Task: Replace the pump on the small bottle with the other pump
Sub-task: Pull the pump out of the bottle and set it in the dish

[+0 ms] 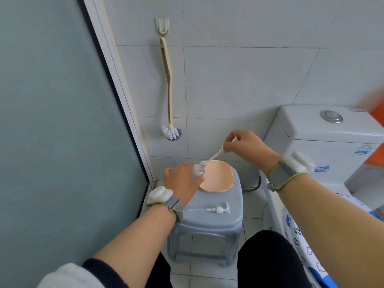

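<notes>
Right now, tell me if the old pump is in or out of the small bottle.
Nearly out: right hand lifts the pump, only its tube tip at the neck of the small bottle, gripped by left hand.
</notes>
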Demonstrator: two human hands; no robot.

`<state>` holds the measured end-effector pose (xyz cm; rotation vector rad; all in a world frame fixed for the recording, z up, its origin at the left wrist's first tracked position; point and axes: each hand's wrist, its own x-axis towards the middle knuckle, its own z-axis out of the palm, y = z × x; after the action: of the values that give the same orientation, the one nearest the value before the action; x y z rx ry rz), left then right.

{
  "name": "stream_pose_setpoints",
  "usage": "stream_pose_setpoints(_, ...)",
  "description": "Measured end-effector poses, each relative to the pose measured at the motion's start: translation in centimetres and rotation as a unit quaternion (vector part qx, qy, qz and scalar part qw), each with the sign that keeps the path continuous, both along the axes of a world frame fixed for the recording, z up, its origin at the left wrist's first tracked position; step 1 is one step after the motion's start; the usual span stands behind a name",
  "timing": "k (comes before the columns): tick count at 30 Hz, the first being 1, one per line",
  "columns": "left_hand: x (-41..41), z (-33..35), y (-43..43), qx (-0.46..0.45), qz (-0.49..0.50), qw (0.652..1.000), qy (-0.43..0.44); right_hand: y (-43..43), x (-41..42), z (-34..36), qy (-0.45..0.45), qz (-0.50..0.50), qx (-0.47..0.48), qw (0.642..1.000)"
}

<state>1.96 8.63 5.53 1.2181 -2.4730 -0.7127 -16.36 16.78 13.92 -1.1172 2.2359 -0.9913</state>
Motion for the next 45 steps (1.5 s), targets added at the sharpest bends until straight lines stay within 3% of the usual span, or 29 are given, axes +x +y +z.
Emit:
stream_pose_setpoints(9,0.1,-0.3,-1.0,0.022,0.055,0.998,0.022,0.8,-2.9,-1.0,-0.144,-0.118,-0.056,0.981)
stream_pose_setpoints(15,-0.1,-1.6,-1.4,0.064,0.065,0.996,0.011,0.7,-2.5,-3.6,-0.164,-0.141,-0.046,0.975)
stream_pose_setpoints(22,-0.3,-3.9,-2.1,0.113,0.053,0.992,0.017,-0.7,-1.3,-9.1,-0.129,-0.133,0.046,0.982)
stream_pose_setpoints(31,-1.2,-6.8,-3.6,0.134,0.051,0.989,0.026,-2.8,0.6,-13.3,-0.023,-0.098,0.148,0.984)
stream_pose_setpoints(45,-0.9,-9.6,-4.2,0.147,0.057,0.987,0.035,-5.7,0.2,-18.6,0.103,-0.067,0.232,0.965)
